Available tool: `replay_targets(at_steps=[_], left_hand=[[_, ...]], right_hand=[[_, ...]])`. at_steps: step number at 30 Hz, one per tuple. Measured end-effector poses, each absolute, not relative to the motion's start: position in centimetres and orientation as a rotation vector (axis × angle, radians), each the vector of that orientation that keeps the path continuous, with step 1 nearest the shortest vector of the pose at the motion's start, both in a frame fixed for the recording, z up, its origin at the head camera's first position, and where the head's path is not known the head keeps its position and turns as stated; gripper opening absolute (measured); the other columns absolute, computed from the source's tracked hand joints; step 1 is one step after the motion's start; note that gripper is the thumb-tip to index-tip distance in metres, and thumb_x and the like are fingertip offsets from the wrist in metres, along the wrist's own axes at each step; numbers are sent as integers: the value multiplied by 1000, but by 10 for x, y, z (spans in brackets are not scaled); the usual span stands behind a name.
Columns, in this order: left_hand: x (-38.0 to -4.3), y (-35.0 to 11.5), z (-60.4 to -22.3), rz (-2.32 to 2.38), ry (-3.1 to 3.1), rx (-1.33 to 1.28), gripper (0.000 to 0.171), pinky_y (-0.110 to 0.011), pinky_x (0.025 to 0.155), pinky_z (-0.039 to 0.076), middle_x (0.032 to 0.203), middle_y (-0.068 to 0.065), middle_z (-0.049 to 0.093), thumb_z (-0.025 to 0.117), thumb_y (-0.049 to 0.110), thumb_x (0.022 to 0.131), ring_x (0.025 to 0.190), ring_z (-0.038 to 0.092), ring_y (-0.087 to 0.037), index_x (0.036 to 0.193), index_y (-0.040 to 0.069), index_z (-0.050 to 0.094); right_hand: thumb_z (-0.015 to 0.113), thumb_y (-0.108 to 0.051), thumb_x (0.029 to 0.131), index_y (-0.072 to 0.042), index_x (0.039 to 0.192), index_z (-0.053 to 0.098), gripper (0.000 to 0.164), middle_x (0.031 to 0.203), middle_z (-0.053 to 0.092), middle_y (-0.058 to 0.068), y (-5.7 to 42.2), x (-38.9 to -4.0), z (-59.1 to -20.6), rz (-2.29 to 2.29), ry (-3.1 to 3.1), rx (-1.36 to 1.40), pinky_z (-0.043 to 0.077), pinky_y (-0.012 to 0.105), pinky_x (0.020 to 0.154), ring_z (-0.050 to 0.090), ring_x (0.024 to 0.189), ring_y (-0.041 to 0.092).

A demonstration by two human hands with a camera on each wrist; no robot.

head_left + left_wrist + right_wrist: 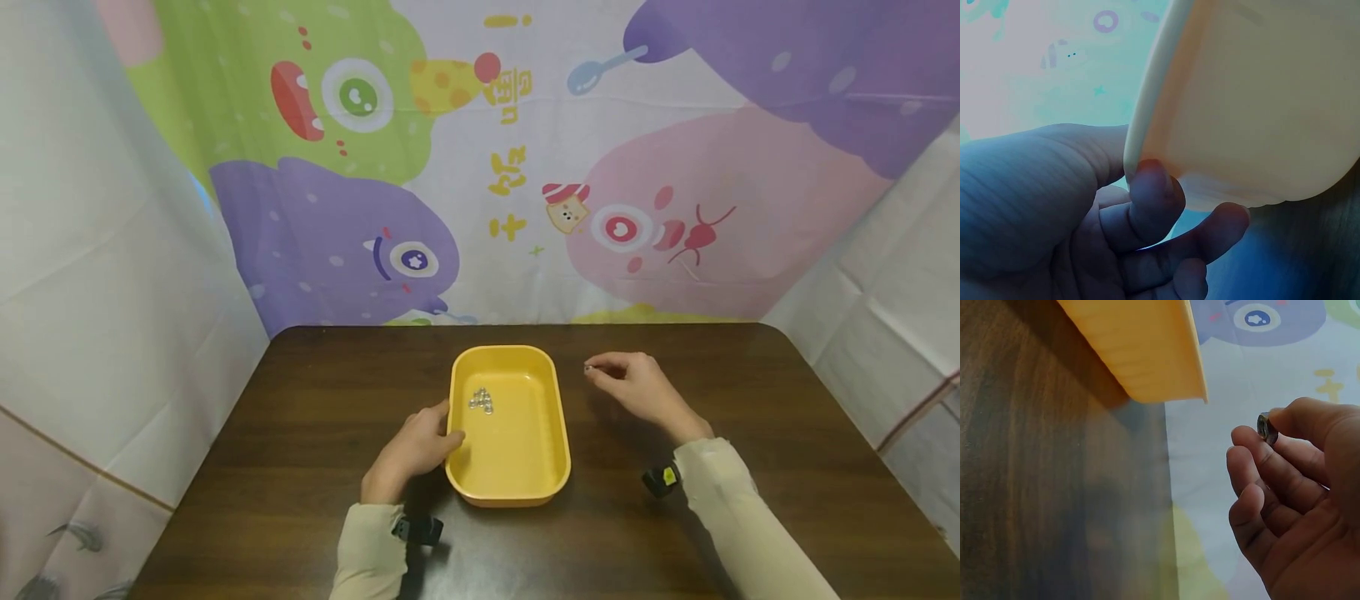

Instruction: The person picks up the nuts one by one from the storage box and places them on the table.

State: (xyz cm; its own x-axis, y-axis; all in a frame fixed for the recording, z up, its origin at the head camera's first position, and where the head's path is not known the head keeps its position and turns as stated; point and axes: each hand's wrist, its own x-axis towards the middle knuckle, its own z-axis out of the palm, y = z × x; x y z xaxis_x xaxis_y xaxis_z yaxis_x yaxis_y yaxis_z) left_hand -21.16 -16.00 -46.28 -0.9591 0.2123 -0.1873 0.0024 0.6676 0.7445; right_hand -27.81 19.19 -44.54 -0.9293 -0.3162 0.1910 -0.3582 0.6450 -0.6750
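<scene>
A yellow rectangular tray (pixel 517 450) stands near the middle of the table. Inside it, toward the left wall, lies a small cluster of several silvery metal nuts (pixel 482 400). My left hand (pixel 408 446) grips the tray's left side, thumb over the rim and fingers along the outer wall; the left wrist view shows fingertips against that wall (pixel 1160 106). To the right of the tray, my right hand (pixel 637 387) is raised above the table. Between its thumb and fingertips it pinches one small metal nut (pixel 1265 429), its hole visible in the right wrist view.
The dark wood table (pixel 315 417) spreads out on both sides of the tray. A cloth printed with cartoon monsters (pixel 510 275) hangs right behind its far edge. Pale cloth walls (pixel 135 250) close in the left and right sides.
</scene>
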Motion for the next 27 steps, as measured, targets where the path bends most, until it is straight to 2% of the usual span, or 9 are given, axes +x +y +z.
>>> replay_targets(at_steps=[10, 21, 27], left_hand=[[-211, -160, -464, 1172, 2624, 167, 57, -30, 65, 53, 91, -8, 67, 65, 16, 98, 70, 63, -16, 149, -1, 47], [-211, -159, -462, 1138, 2646, 171, 56, -30, 66, 52, 89, -8, 66, 65, 16, 97, 69, 62, -16, 147, -2, 48], [-211, -159, -462, 1136, 2646, 173, 57, -31, 67, 53, 92, -8, 66, 65, 16, 98, 71, 63, -17, 149, -1, 47]], right_hand=[[74, -30, 97, -11, 108, 78, 23, 97, 77, 4, 200, -277, -457, 1167, -2801, 499, 54, 27, 73, 65, 82, 16], [78, -30, 93, -10, 100, 79, 21, 90, 78, 5, 208, -276, -469, 1105, -2809, 370, 53, 30, 71, 68, 79, 15], [77, -28, 93, -9, 100, 80, 21, 91, 79, 5, 213, -275, -476, 1076, -2824, 354, 55, 33, 74, 70, 82, 17]])
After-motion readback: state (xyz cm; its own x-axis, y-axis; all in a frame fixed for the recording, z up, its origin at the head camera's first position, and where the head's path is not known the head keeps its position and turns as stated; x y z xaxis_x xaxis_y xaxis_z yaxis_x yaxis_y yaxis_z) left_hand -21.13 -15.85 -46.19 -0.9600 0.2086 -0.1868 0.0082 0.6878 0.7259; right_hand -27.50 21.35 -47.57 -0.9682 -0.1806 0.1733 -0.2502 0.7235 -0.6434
